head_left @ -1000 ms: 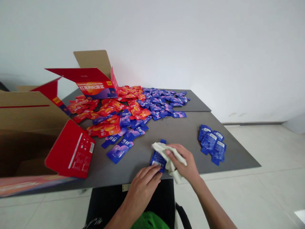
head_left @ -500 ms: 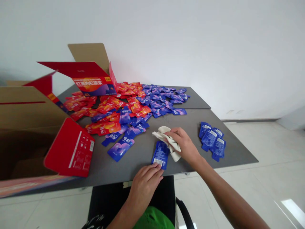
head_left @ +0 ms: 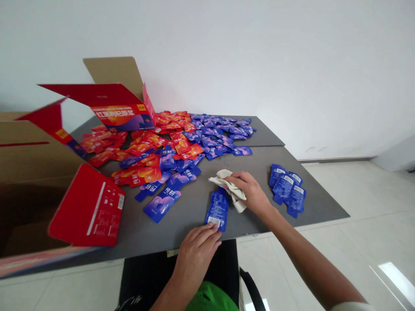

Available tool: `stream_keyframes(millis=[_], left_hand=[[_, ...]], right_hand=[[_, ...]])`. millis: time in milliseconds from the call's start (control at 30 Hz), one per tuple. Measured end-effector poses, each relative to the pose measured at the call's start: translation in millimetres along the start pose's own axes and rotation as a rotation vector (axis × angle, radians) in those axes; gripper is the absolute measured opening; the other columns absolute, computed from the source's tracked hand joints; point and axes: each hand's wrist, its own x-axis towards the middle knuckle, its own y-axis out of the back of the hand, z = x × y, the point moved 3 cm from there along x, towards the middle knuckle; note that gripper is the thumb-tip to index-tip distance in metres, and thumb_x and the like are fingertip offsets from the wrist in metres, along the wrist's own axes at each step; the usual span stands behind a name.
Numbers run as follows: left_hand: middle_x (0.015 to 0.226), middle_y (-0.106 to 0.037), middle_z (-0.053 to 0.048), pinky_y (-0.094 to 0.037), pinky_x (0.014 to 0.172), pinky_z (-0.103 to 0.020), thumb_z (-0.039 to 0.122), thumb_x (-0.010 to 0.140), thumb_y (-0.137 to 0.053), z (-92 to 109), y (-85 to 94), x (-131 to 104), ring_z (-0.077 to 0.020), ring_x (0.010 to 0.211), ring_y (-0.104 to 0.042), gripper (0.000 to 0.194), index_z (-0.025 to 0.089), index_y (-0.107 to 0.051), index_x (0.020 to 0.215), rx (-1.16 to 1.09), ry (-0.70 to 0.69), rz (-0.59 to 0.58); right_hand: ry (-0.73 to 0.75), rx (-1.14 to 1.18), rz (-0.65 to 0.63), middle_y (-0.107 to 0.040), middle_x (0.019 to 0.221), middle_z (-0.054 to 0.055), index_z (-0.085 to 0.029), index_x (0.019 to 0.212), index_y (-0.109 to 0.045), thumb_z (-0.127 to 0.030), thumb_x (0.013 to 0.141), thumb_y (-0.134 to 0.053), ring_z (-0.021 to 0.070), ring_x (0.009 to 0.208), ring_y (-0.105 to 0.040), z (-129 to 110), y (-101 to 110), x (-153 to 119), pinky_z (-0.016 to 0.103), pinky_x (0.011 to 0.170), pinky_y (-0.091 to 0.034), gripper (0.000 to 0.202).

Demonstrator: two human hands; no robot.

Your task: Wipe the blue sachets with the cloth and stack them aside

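Observation:
A blue pouch [head_left: 217, 210] lies on the grey table near its front edge, barcode side up. My left hand [head_left: 198, 248] rests its fingers flat on the barcode end, pressing it against the table. In my right hand [head_left: 251, 190] is a bunched off-white cloth [head_left: 231, 192], with the fingers closed around it. The cloth touches the pouch's far end and partly covers it. To the right lie several blue pouches [head_left: 285, 186], overlapping with their printed backs up.
A heap of blue pouches [head_left: 220, 129] and red pouches [head_left: 145, 144] spreads over the far middle and left of the grey table [head_left: 253, 224]. Two open cartons stand at the left: a near red carton [head_left: 94, 207] and a farther one [head_left: 121, 114]. A white wall rises behind.
My right hand and the cloth have shifted slightly towards the far end of the pouch, leaving more of its printed back uncovered. My left hand stays on the barcode end.

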Motion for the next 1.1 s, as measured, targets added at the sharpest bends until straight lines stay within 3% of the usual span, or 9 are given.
stream_keyframes(millis=[67,200,333,467,600,767,933,1033,1100], left_hand=[[0.114,-0.079,-0.003,-0.064,0.091,-0.04,0.023,0.104,-0.058,1,0.9,0,-0.0221,0.106,-0.074,0.02,0.022,-0.075,0.113,-0.011,0.012,-0.003],[0.098,-0.079,-0.003,-0.065,0.084,-0.041,0.024,0.104,-0.057,2,1.1,1,-0.022,0.09,-0.075,0.019,0.022,-0.076,0.101,-0.009,0.06,-0.02],[0.11,-0.079,-0.003,-0.064,0.09,-0.041,0.022,0.102,-0.06,2,1.0,1,-0.0228,0.104,-0.075,0.017,0.022,-0.075,0.11,-0.033,0.051,-0.014],[0.112,-0.079,-0.003,-0.064,0.089,-0.04,0.022,0.102,-0.061,1,0.9,1,-0.0223,0.105,-0.075,0.017,0.022,-0.075,0.111,-0.036,0.045,0.001],[0.11,-0.08,-0.003,-0.065,0.088,-0.04,0.023,0.102,-0.061,1,1.3,1,-0.0217,0.104,-0.075,0.017,0.022,-0.075,0.111,-0.046,0.047,0.028],[0.105,-0.08,-0.003,-0.065,0.087,-0.039,0.022,0.102,-0.061,1,1.4,2,-0.0212,0.097,-0.076,0.017,0.023,-0.076,0.108,-0.045,0.078,0.001],[0.111,-0.08,-0.003,-0.065,0.089,-0.039,0.021,0.102,-0.06,0,1.8,3,-0.0216,0.104,-0.075,0.017,0.022,-0.075,0.111,-0.058,0.054,-0.005],[0.11,-0.08,-0.004,-0.065,0.089,-0.039,0.021,0.102,-0.061,0,1.5,2,-0.0215,0.104,-0.075,0.017,0.022,-0.075,0.11,-0.057,0.06,0.007],[0.111,-0.08,-0.003,-0.065,0.089,-0.04,0.022,0.102,-0.061,-1,1.1,1,-0.0217,0.105,-0.075,0.017,0.022,-0.075,0.11,-0.058,0.066,0.007]], right_hand=[[0.055,0.05,0.02,-0.066,0.125,0.011,-0.025,0.137,-0.065,-0.027,0.101,-0.063,0.026,0.111,-0.061,-27,2,-10,0.038,0.095,-0.051,0.037],[0.236,0.084,-0.253,-0.07,0.125,0.008,-0.027,0.135,-0.066,-0.027,0.103,-0.06,0.0225,0.103,-0.063,-66,-17,-34,0.036,0.088,-0.05,0.033],[0.151,0.004,-0.266,-0.07,0.131,0.009,-0.026,0.134,-0.068,-0.023,0.098,-0.065,0.0238,0.103,-0.063,-30,-30,-21,0.038,0.087,-0.046,0.036],[0.039,-0.144,-0.168,-0.071,0.128,0.011,-0.022,0.133,-0.069,-0.022,0.098,-0.065,0.026,0.099,-0.062,14,-15,9,0.039,0.083,-0.045,0.035],[0.043,-0.084,-0.015,-0.07,0.13,0.011,-0.025,0.136,-0.066,-0.03,0.102,-0.062,0.0265,0.105,-0.063,-10,7,3,0.041,0.088,-0.045,0.035],[0.235,0.031,-0.257,-0.072,0.125,0.007,-0.029,0.131,-0.068,-0.028,0.107,-0.053,0.0221,0.098,-0.062,-61,-13,-28,0.037,0.082,-0.046,0.029],[0.128,0.001,-0.248,-0.071,0.126,0.008,-0.025,0.13,-0.069,-0.02,0.1,-0.061,0.0238,0.099,-0.06,-14,-32,-2,0.038,0.086,-0.048,0.032],[0.066,-0.087,-0.171,-0.071,0.124,0.011,-0.022,0.133,-0.069,-0.017,0.098,-0.061,0.0254,0.096,-0.06,13,-19,19,0.04,0.086,-0.048,0.036],[0.039,-0.084,-0.078,-0.07,0.127,0.011,-0.024,0.137,-0.067,-0.022,0.1,-0.06,0.0268,0.1,-0.061,8,-4,20,0.041,0.088,-0.049,0.038]])
